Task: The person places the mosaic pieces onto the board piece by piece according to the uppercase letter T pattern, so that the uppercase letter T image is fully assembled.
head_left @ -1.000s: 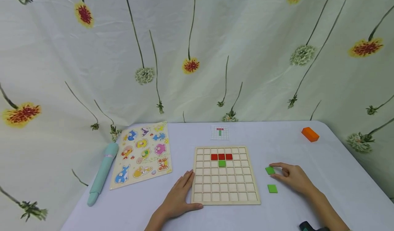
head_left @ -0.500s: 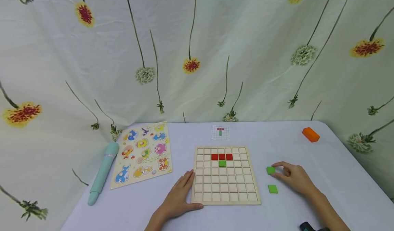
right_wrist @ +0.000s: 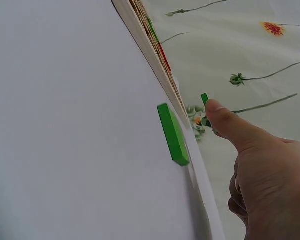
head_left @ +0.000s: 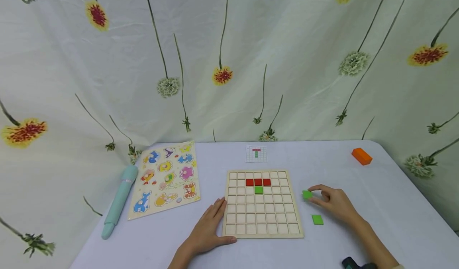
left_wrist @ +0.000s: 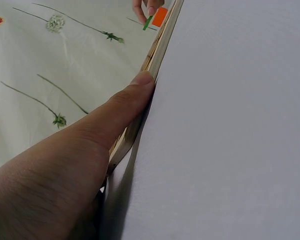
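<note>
My right hand [head_left: 333, 202] pinches a green square tile [head_left: 306, 194] between thumb and forefinger, just right of the wooden grid board [head_left: 261, 208]; the right wrist view shows the tile's edge [right_wrist: 205, 98] past the thumb. A second green tile [head_left: 317, 219] lies on the table below that hand. Along the board's left side rests my left hand [head_left: 208, 230], fingers straight and thumb at the front corner; in the left wrist view the thumb [left_wrist: 117, 107] touches the board's edge. On the board, three red tiles [head_left: 258, 182] form a row, with one green tile [head_left: 258, 189] under the middle one.
Behind the board lies a small pattern card [head_left: 256, 154] with a red and green T. An orange block [head_left: 361, 156] sits at the back right. To the left are an animal picture board [head_left: 166, 180] and a teal stick [head_left: 119, 202]. A flowered cloth hangs behind.
My right hand has moved left and slightly away from me with the pinched green tile, nearer the board's right edge. My left hand stays in place.
</note>
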A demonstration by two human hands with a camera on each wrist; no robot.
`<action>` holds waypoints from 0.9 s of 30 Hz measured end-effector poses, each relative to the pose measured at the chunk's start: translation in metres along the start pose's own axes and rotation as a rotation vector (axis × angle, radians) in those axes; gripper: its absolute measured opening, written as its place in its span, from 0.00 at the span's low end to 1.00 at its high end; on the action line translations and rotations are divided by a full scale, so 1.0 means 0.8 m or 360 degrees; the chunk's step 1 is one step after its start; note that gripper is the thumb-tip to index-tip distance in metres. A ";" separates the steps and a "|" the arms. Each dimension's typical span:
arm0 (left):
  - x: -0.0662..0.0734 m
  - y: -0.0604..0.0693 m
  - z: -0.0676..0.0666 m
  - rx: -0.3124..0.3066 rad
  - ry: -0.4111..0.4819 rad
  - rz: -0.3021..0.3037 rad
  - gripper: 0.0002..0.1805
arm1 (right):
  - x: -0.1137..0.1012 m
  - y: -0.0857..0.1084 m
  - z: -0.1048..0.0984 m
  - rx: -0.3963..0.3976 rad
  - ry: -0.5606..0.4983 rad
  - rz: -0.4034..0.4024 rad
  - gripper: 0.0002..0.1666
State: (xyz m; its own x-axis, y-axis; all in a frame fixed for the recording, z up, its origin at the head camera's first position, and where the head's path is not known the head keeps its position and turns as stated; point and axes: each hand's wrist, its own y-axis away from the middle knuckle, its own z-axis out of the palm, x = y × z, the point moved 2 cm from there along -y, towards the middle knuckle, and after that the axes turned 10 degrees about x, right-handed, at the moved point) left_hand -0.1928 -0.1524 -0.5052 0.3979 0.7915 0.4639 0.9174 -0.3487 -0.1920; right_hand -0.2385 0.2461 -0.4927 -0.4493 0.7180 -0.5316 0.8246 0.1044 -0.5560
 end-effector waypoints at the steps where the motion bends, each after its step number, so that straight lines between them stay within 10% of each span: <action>1: 0.000 0.000 0.000 0.0000 0.0002 0.0000 0.62 | -0.002 -0.002 0.004 -0.0005 -0.0003 -0.0004 0.16; 27: 0.002 0.003 -0.001 0.0077 -0.0004 0.0089 0.61 | -0.100 -0.038 0.117 -0.0181 -0.0118 -0.0146 0.20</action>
State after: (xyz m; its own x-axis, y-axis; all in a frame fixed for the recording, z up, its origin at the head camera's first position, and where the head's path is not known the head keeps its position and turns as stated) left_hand -0.1900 -0.1523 -0.5046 0.4486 0.7726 0.4493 0.8930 -0.3679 -0.2591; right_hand -0.2594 0.1211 -0.4931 -0.5452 0.6494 -0.5301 0.8107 0.2475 -0.5305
